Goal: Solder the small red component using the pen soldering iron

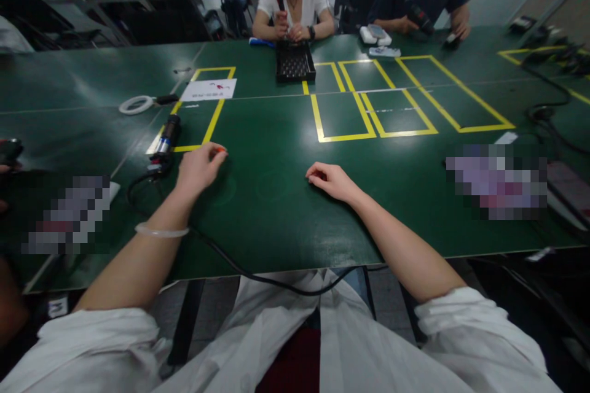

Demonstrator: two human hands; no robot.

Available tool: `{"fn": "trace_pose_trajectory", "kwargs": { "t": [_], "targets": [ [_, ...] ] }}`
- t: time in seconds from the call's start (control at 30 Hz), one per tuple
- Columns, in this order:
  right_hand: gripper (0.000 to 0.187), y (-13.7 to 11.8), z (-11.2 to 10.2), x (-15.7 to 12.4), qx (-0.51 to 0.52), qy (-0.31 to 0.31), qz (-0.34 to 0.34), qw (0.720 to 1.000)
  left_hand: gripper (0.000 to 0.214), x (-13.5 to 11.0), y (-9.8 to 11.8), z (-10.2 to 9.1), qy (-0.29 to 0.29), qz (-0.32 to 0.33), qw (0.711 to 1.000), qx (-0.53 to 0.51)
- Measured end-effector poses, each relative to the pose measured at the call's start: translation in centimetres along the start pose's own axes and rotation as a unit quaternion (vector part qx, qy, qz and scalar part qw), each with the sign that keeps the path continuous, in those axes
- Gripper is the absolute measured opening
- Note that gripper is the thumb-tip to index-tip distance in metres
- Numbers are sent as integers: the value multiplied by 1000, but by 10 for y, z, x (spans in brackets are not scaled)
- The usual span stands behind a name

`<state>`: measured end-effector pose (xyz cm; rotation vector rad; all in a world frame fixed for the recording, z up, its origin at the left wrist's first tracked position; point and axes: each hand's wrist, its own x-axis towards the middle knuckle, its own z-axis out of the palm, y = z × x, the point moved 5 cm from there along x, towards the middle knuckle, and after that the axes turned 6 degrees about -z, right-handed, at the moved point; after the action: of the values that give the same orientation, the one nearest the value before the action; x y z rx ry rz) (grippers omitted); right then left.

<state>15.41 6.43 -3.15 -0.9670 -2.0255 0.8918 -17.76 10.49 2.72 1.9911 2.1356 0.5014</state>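
My left hand (199, 167) rests on the green table (276, 209) with its fingers pinched round a small orange thing (221, 149) at the fingertips. My right hand (328, 179) lies on the table a little to the right, fingers curled loosely inward, with nothing visible in them. A clear bangle (161, 231) sits on my left wrist. An electric screwdriver (166, 141) lies just left of my left hand, its black cable (230, 261) running under my left forearm and off the near edge.
Yellow tape rectangles (369, 98) mark the table. A black tray (295, 61) stands at the far side before a seated person holding a tool. A white ring (136, 104) and a paper card (209, 89) lie far left. Another person sits far right.
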Motion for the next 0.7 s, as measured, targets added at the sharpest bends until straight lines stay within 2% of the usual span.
{"fn": "trace_pose_trajectory", "kwargs": {
  "t": [0.07,0.17,0.27,0.33,0.4,0.53,0.7],
  "targets": [
    [14,-1,0,0,10,-2,2,1000,41,-12,44,21,-77,48,988,-122],
    [14,-1,0,0,40,-5,7,999,49,-31,103,44,-194,105,935,-279],
    [25,-2,2,0,98,-9,5,995,59,-47,137,61,-280,141,877,-364],
    [35,-5,5,0,143,-20,-2,989,64,-54,146,73,-332,149,843,-396],
    [36,-8,9,0,176,-39,-13,984,66,-59,146,85,-364,147,822,-413],
    [24,-11,14,0,198,-58,-32,978,65,-59,138,101,-359,128,818,-430],
    [23,-8,11,0,170,-27,-23,985,55,-55,131,108,-349,92,799,-482]
  ]
}}
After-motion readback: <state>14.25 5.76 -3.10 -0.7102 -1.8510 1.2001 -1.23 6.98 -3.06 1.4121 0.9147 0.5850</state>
